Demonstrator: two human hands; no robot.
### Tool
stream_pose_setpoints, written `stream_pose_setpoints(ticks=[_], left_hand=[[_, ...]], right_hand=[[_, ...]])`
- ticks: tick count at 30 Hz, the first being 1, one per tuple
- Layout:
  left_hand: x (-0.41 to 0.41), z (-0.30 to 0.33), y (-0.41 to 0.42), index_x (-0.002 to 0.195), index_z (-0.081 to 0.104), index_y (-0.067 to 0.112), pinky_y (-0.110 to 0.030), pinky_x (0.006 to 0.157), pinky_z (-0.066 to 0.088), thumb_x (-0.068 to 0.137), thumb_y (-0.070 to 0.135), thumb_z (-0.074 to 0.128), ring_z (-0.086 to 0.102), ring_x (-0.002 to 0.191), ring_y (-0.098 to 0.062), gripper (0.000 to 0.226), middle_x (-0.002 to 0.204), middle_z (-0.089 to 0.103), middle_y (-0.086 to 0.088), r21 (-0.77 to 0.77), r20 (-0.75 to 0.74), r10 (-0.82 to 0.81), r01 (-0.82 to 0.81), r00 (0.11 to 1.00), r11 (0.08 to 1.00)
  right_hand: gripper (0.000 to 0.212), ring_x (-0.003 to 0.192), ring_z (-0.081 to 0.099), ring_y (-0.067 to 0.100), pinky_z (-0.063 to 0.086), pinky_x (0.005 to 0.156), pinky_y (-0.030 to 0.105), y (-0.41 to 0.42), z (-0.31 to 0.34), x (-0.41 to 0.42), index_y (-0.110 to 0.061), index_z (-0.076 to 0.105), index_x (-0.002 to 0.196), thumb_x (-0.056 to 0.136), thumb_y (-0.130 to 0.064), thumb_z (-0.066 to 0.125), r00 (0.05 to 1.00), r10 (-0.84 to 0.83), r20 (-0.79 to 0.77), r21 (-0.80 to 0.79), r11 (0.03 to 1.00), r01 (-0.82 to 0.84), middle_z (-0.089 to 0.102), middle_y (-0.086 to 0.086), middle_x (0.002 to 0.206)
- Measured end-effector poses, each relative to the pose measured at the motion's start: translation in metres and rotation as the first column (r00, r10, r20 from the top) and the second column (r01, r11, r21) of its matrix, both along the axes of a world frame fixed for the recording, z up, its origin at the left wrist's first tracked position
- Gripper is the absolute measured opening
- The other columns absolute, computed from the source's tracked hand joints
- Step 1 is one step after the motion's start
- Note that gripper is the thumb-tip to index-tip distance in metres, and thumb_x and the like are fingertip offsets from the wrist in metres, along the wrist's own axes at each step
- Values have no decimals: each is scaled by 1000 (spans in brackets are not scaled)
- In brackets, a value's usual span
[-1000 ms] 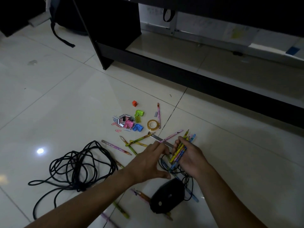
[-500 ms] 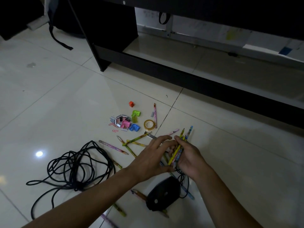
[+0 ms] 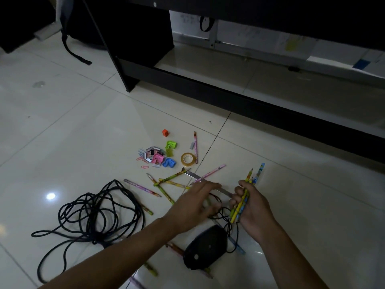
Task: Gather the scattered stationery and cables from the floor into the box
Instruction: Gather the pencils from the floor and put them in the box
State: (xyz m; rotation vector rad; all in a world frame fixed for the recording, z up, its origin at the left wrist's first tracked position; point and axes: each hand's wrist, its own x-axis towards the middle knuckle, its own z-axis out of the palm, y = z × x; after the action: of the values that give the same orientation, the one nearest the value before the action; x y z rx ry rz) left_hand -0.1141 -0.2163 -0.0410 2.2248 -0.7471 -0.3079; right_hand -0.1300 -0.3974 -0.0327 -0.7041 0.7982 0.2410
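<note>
Pencils with bright printed barrels, a bundle of them (image 3: 242,202), stand clenched in the person's right hand (image 3: 253,211), tips pointing up and away, lifted off the pale glossy tiled floor (image 3: 83,132). The left hand (image 3: 193,207) has drawn back from that bundle since half a second ago, when the two hands were pressed together around the pencils; now a gap shows between them and the left fingers (image 3: 208,187) reach low over the flat grey metal ruler (image 3: 208,185). They look loosely curled, and whether they pinch anything cannot be told through the blur. That handover seems finished, so the next loose item is probably being sought.

Much of the job remains. More patterned pencils (image 3: 158,188) lie crossed on the floor just beyond the left hand, and one pink pencil (image 3: 195,146) lies beside the clear roll of sticky tape (image 3: 188,158). Near these sits a heap of small coloured clips and sharpeners (image 3: 158,156), with a small orange block (image 3: 165,133) slightly apart. A long tangled black cable (image 3: 91,215) sprawls to the left, well apart from the hands. A black computer mouse (image 3: 205,248) with its thin cord lies under the wrists

No box is in view, so the bundle has nowhere visible to go yet. Compared with a second ago, the view has shifted slightly and the bundle sits further right
</note>
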Motion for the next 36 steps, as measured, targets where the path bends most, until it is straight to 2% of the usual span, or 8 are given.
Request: stream_pose_setpoints(ticks=[3, 7, 14, 18, 22, 24, 28, 36], left_hand=[[20, -16, 25, 128, 55, 15, -31, 96, 44, 95, 14, 52, 51, 116, -20, 34, 128, 55, -3, 158, 144, 157, -180, 977, 971], [39, -33, 56, 130, 54, 21, -35, 90, 47, 97, 22, 48, 52, 111, -22, 33, 133, 53, -1, 460, 237, 70, -175, 969, 871], [42, -37, 53, 109, 55, 23, -33, 84, 40, 97, 26, 48, 52, 99, -21, 14, 112, 58, 0, 565, 348, -29, -185, 937, 804], [44, -15, 49, 105, 59, 14, -34, 76, 46, 97, 21, 50, 58, 86, -23, 14, 98, 62, -5, 413, 298, 100, -223, 949, 883], [45, 21, 13, 92, 63, 19, -13, 64, 47, 88, 14, 64, 64, 75, -10, 7, 84, 67, 4, 42, -166, 406, -404, 899, 914], [40, 30, -10, 90, 65, 17, -9, 63, 47, 85, 13, 67, 65, 74, -8, 7, 82, 68, 2, -15, -245, 405, -421, 881, 907], [25, 33, -39, 94, 67, 10, -22, 66, 51, 87, 13, 65, 66, 75, -13, 8, 86, 71, -4, -5, -204, 298, -306, 932, 952], [50, 9, -36, 95, 70, 15, -21, 67, 47, 89, 15, 60, 60, 75, -11, 12, 97, 70, -3, 70, 5, 296, -296, 955, 953]], right_hand=[[15, 54, 50, 13, 46, 64, 28, -9, -3, -3, -17, 57, 82, 94, -27, 56, 998, -28, 51, 92, 996, 23, 51, -1, 66], [15, 71, 64, 17, 50, 79, 33, -13, -3, -4, -16, 62, 86, 91, -29, 57, 993, -32, 117, 158, 987, 13, 62, 1, 76], [12, 66, 65, 15, 56, 65, 28, 1, -3, -1, -16, 63, 84, 80, -27, 64, 998, 9, 68, 162, 987, -20, 64, 1, 73], [6, 62, 63, 13, 54, 60, 27, 12, -10, 0, -16, 58, 87, 90, -18, 62, 999, 40, 4, 72, 997, -41, 64, 0, 70], [13, 79, 69, 16, 54, 70, 30, 28, -10, 2, -11, 60, 103, 93, -20, 60, 999, 51, -2, 76, 996, -51, 71, 3, 85], [28, 98, 69, 23, 54, 84, 36, 36, -7, 3, -8, 61, 117, 96, -26, 56, 997, 72, 4, 102, 992, -72, 73, 9, 103], [40, 114, 62, 31, 44, 103, 49, 35, 0, -1, -9, 61, 125, 97, -37, 51, 998, 65, 17, 180, 981, -67, 67, 17, 119], [29, 109, 62, 23, 49, 81, 33, -1, -3, -13, -12, 54, 125, 99, -24, 46, 996, -92, 16, 120, 989, 89, 68, 8, 112]])
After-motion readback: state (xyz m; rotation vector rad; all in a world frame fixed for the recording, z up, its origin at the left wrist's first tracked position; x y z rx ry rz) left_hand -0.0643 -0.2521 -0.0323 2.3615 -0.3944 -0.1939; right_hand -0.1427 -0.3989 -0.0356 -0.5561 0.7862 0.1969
